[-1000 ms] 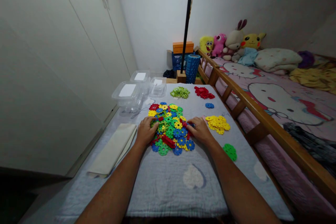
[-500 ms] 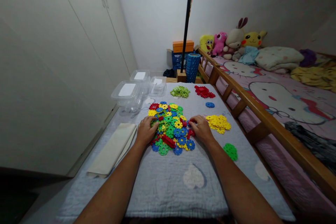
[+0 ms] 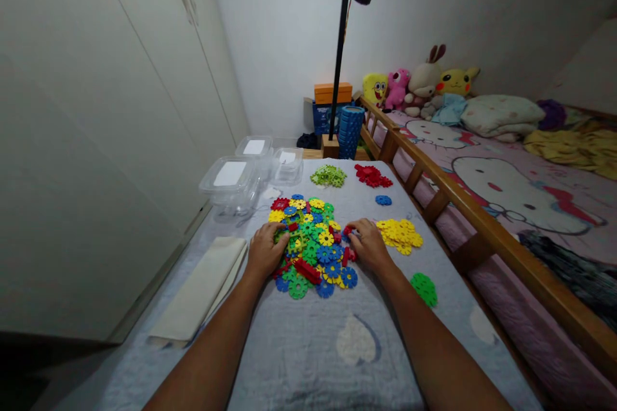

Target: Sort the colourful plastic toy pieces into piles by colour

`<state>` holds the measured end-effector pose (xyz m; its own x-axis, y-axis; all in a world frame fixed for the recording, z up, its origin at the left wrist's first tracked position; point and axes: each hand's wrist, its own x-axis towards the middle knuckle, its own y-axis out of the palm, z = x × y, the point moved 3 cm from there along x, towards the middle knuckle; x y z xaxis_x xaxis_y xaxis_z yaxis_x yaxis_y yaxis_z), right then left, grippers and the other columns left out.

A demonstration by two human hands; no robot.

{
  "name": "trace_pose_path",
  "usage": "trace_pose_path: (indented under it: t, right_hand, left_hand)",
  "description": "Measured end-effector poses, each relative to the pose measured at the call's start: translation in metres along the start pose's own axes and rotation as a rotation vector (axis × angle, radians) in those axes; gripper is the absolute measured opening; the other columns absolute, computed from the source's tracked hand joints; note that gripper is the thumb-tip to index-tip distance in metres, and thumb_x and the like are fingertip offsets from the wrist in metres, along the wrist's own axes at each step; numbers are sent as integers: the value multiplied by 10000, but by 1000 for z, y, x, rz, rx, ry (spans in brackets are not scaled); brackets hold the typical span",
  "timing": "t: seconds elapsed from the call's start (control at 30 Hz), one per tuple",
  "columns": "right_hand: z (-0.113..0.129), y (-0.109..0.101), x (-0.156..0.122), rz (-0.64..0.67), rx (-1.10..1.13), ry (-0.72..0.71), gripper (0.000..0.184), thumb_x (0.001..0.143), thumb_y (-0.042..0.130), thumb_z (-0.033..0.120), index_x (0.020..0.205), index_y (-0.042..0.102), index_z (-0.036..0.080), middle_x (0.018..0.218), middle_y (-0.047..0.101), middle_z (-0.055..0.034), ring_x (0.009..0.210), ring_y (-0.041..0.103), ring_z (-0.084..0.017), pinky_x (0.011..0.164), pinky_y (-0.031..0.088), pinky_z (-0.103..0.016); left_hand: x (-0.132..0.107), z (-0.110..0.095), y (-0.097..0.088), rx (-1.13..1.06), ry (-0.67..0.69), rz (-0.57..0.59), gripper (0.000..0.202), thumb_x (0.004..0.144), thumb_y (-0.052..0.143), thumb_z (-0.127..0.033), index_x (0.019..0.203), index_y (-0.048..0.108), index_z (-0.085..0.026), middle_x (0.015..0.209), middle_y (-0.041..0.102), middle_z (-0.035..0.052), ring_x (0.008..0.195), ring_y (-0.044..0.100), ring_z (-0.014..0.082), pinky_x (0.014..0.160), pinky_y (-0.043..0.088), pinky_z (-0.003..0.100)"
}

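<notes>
A mixed pile of flat, notched plastic disc building pieces (image 3: 308, 244) in red, yellow, green and blue lies on the cloth-covered table. My left hand (image 3: 267, 249) rests at the pile's left edge, thumb and fingers apart, touching pieces there; its fingertips are partly hidden. At the right edge, my right hand (image 3: 369, 243) has its thumb and fingers closed on a small red building piece (image 3: 348, 230). Other red pieces lie just below those fingertips. Sorted by colour, around the pile, are light green pieces (image 3: 328, 175), red pieces (image 3: 373, 176), a blue disc (image 3: 383, 200), yellow discs (image 3: 400, 236) and green discs (image 3: 424, 289).
Clear plastic boxes (image 3: 231, 183) with white labels stand at the back left. A folded cream cloth (image 3: 200, 292) lies left of my left forearm. Along the right side runs a wooden bed rail (image 3: 434, 183). Behind the table rises a black pole (image 3: 339, 51) on a wooden block.
The view has tilted slightly upward, so the table sits lower in the picture. My right fingers have closed around a red piece at the pile's edge. My left hand stays nearly in place.
</notes>
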<state>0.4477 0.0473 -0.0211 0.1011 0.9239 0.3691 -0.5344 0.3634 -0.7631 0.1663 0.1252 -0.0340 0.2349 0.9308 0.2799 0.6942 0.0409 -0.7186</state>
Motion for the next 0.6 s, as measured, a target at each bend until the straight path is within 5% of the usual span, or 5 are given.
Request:
trace_pose_path:
  t: [0.2, 0.6]
  right_hand:
    - [-22, -28, 37, -88, 174, 101, 207, 823, 534, 223, 919, 717, 206, 962, 724, -65, 900, 641, -205, 843, 488, -337]
    - [-146, -51, 155, -402, 136, 493, 290, 642, 560, 216, 868, 727, 144, 789, 719, -57, 719, 624, -188, 709, 488, -296]
  left_hand:
    - [0, 1, 1, -7, -11, -4, 268, 886, 553, -397, 1074, 675, -250, 1169, 684, 71, 1125, 611, 283, 1025, 449, 466]
    - [-2, 1, 1, -5, -13, -25, 237, 886, 568, -374, 1068, 675, -268, 1168, 684, 57, 1131, 613, 277, 1018, 456, 465]
